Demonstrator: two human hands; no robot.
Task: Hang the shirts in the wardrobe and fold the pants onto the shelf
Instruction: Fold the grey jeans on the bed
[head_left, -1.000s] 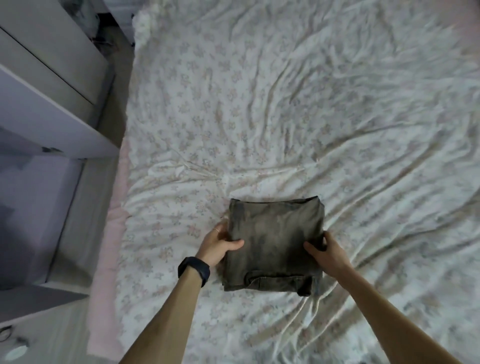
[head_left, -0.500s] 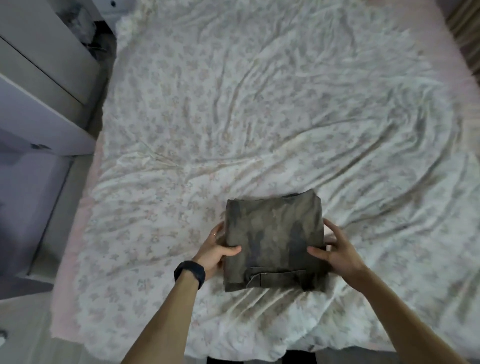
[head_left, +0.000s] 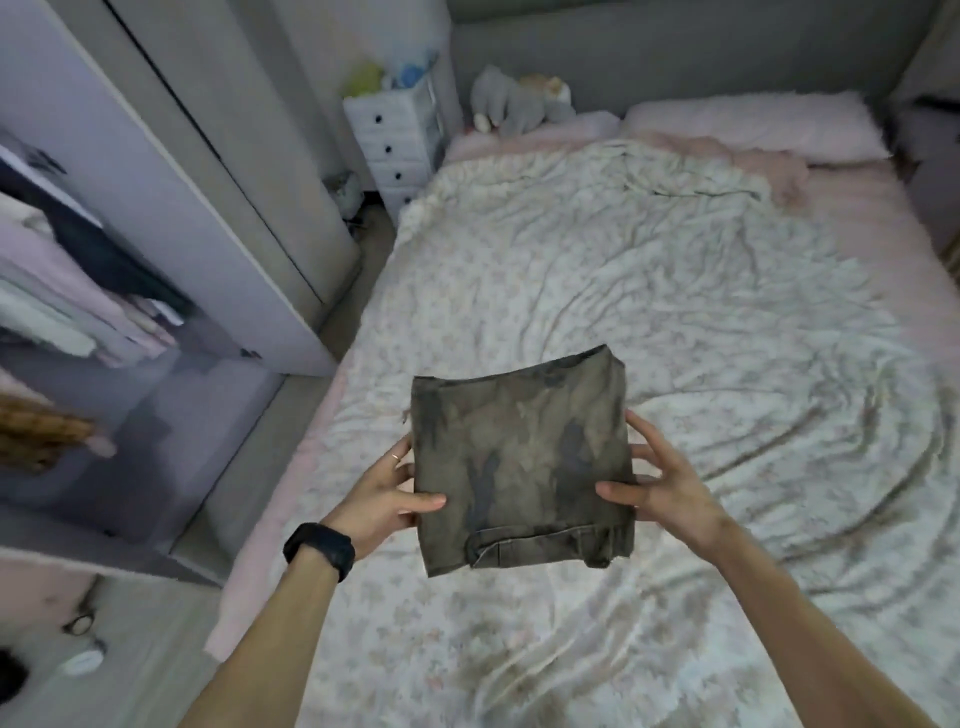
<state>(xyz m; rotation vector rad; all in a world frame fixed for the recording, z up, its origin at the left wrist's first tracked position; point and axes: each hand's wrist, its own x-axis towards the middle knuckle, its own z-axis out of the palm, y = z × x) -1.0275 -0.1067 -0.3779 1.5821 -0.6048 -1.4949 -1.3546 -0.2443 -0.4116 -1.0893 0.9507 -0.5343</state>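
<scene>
Pants (head_left: 519, 467) in camouflage, folded square, were held above the floral bedspread (head_left: 675, 312). Left hand (head_left: 379, 493) and right hand (head_left: 670, 488) gripped opposite edges, thumbs on top, fingers beneath.

Fingers (head_left: 397, 458) of left hand (head_left: 382, 501) and right hand (head_left: 672, 493) partly hidden under the pants (head_left: 519, 462) (thumbs (head_left: 422, 503) atop)

Olive camouflage pants (head_left: 522, 470), folded square, held flat

Arms outstretched, left hand (head_left: 382, 496) and right hand (head_left: 670, 491) pinch, thumbs over fingers (head_left: 647, 428).
</scene>
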